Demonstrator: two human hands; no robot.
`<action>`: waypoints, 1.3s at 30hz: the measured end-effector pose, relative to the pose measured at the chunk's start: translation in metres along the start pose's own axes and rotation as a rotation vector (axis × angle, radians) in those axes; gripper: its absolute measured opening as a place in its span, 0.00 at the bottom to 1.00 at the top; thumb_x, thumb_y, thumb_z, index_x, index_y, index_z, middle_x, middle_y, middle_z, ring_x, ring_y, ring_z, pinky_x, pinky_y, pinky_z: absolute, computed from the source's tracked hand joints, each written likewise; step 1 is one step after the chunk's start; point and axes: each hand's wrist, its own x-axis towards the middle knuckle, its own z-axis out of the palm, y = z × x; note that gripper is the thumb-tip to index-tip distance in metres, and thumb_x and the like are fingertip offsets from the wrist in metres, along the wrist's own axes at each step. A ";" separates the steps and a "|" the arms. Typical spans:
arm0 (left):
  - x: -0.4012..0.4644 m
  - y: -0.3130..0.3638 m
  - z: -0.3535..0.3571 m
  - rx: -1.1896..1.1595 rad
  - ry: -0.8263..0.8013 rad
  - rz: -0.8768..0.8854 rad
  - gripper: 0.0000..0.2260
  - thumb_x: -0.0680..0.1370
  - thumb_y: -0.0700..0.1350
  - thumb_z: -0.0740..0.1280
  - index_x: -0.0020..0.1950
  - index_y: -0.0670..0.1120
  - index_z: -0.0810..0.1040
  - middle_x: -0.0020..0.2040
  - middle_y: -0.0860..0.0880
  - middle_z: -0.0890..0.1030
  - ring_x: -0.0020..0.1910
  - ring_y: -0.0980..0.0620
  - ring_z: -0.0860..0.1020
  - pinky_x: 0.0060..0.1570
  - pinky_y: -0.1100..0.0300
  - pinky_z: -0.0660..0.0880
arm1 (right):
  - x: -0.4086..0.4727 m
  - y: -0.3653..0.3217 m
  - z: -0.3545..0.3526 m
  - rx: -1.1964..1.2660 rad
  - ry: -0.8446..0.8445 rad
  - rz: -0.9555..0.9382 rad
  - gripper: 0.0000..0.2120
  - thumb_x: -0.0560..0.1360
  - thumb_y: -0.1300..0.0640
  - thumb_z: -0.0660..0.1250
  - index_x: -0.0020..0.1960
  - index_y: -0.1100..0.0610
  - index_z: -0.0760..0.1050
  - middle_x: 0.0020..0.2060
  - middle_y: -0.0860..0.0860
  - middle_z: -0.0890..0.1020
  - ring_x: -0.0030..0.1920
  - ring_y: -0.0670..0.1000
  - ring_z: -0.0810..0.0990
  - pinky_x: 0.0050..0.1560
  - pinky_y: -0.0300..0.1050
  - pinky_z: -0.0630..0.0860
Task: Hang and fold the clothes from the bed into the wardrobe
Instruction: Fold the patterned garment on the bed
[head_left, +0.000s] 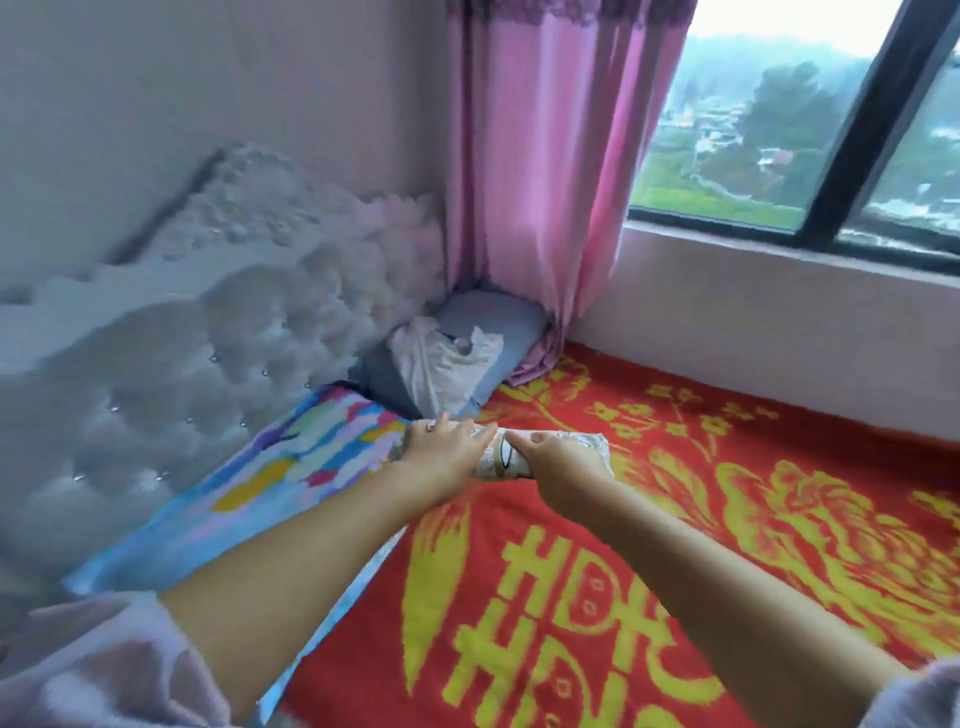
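- Left hand (448, 451): we see it lying on the left end of the roll (506, 456), fingers nearly straight, pressing rather than clasping.
- Right hand (563, 463): fingers curled over the roll's right part, grasping it.
- Roll: a pale, tightly rolled garment lying across the red blanket (675, 545), near the striped sheet (291, 467).
- White cloth (441, 364): crumpled on the blue pillow (498, 322), beside the pink curtain (540, 182).

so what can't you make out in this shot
- Rolled cloth, head view: both hands cover most of it; garment type unclear.
- Right hand: fingertips hidden under the cloth.
- White garment on the pillow: crumpled and blurred; type unclear.
- Wardrobe: out of frame.
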 end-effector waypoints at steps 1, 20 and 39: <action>-0.028 -0.015 0.003 -0.014 -0.011 -0.071 0.29 0.78 0.39 0.59 0.77 0.53 0.52 0.72 0.48 0.65 0.71 0.41 0.63 0.60 0.45 0.68 | 0.000 -0.025 -0.003 -0.037 0.015 -0.091 0.34 0.75 0.66 0.58 0.76 0.44 0.54 0.66 0.51 0.72 0.63 0.59 0.74 0.55 0.53 0.76; -0.705 -0.117 0.102 -0.258 -0.362 -1.273 0.31 0.78 0.35 0.60 0.78 0.49 0.51 0.74 0.44 0.62 0.74 0.37 0.56 0.68 0.35 0.59 | -0.288 -0.598 0.060 -0.214 0.018 -1.295 0.32 0.78 0.61 0.55 0.75 0.37 0.51 0.66 0.47 0.73 0.64 0.55 0.75 0.61 0.54 0.71; -0.945 -0.225 0.282 -0.422 -0.503 -1.307 0.29 0.77 0.36 0.61 0.75 0.49 0.55 0.68 0.43 0.69 0.68 0.39 0.67 0.62 0.41 0.67 | -0.377 -0.878 0.217 -0.209 -0.344 -1.349 0.30 0.76 0.57 0.55 0.74 0.39 0.54 0.68 0.50 0.71 0.66 0.58 0.72 0.66 0.57 0.68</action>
